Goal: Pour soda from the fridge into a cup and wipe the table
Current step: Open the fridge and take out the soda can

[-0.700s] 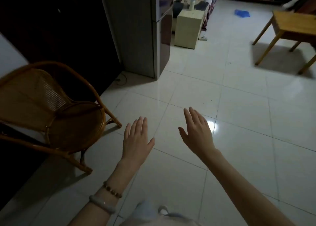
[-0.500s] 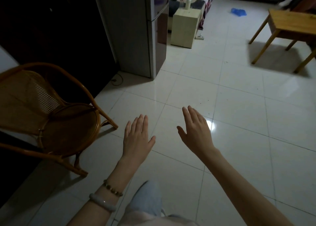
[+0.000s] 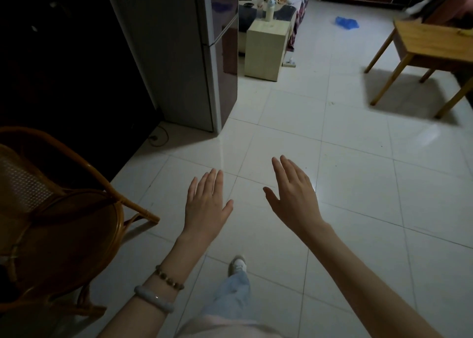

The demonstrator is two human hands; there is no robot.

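Both hands are held out in front of the body, above the tiled floor (image 3: 358,184) and touching nothing. The left hand (image 3: 204,204) lies flat, palm down, with its fingers straight and close together. The right hand (image 3: 294,197) is turned partly on edge, fingers straight and thumb spread, and it too holds nothing. This looks like the free carriage of someone walking: one shoe (image 3: 238,264) is stepped forward between the arms. Empty hands suit the job at this stage, since both are likely needed for a door and a bottle. The fridge (image 3: 174,56) stands ahead to the left with its two doors closed and its glossy front facing right, so it has to be approached from the right side. No soda or cup shows anywhere; the soda is presumably behind those doors. The table (image 3: 432,43) stands well apart at the upper right, with a yellow thing (image 3: 466,32) on its far edge that is too small to make out. A cane chair (image 3: 64,222) sits close on the left, near the walking line. By my reckoning the task has hardly begun.
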